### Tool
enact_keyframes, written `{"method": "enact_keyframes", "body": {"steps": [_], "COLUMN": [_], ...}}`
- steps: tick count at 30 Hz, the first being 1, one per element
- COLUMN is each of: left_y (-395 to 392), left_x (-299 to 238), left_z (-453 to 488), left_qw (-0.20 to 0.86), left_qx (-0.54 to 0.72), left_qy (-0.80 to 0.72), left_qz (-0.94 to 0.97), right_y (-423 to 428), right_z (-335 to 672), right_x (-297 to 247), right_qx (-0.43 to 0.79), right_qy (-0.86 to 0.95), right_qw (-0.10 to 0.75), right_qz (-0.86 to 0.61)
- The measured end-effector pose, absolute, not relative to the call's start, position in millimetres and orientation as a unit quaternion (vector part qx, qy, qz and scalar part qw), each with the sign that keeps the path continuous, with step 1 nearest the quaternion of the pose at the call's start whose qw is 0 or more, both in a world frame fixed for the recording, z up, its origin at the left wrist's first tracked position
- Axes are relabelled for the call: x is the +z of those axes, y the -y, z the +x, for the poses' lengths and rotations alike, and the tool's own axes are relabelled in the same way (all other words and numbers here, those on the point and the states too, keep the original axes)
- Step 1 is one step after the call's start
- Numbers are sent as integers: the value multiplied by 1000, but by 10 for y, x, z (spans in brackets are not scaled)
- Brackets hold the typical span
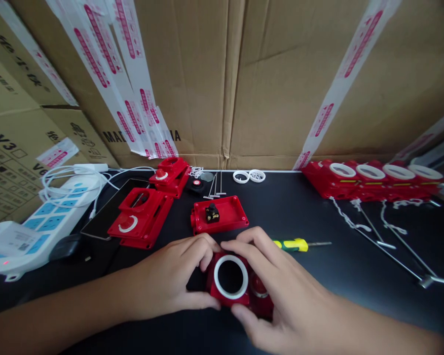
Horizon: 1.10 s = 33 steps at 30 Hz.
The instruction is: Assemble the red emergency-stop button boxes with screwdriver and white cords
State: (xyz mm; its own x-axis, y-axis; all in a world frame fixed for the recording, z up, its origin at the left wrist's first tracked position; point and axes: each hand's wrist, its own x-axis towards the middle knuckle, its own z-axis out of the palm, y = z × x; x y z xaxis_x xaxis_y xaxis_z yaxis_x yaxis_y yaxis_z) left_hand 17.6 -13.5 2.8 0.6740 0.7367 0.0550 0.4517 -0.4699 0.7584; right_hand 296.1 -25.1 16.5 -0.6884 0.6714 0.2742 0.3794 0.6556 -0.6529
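One red housing [245, 299] with white ring [216, 277], bottom center of frame. My left hand [185, 273] is pinching its left side between thumb and fingers; my right hand [281, 286] is gripping its right part, thumb on near edge. Behind, open red case [231, 212] is lying on surface [351, 266], black part [212, 213] sitting inside. Yellow-green screwdriver [294, 245] is lying beyond my right hand. Red units [318, 182] are standing in row, right of frame.
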Motion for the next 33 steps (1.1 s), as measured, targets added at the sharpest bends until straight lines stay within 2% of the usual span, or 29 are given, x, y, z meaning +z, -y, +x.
{"method": "enact_keyframes", "body": {"steps": [4, 11, 19, 27, 33], "left_y": [131, 137, 143, 137, 134], "left_x": [24, 1, 6, 26, 46], "left_z": [177, 157, 162, 170, 184], "left_qw": [377, 359, 352, 340, 357], "left_qx": [209, 188, 191, 193, 205], "left_qy": [-333, -348, -339, -344, -320], "left_qz": [839, 845, 851, 853, 853], "right_y": [239, 240, 245, 284, 216], "right_z": [2950, 2966, 2925, 2931, 2920], "right_x": [137, 216, 87, 182, 53], "right_qx": [244, 333, 257, 303, 250], "right_qy": [884, 875, 879, 879, 882], "right_qw": [244, 245, 264, 260, 256], "right_qz": [-316, -252, -302, -261, -305]}}
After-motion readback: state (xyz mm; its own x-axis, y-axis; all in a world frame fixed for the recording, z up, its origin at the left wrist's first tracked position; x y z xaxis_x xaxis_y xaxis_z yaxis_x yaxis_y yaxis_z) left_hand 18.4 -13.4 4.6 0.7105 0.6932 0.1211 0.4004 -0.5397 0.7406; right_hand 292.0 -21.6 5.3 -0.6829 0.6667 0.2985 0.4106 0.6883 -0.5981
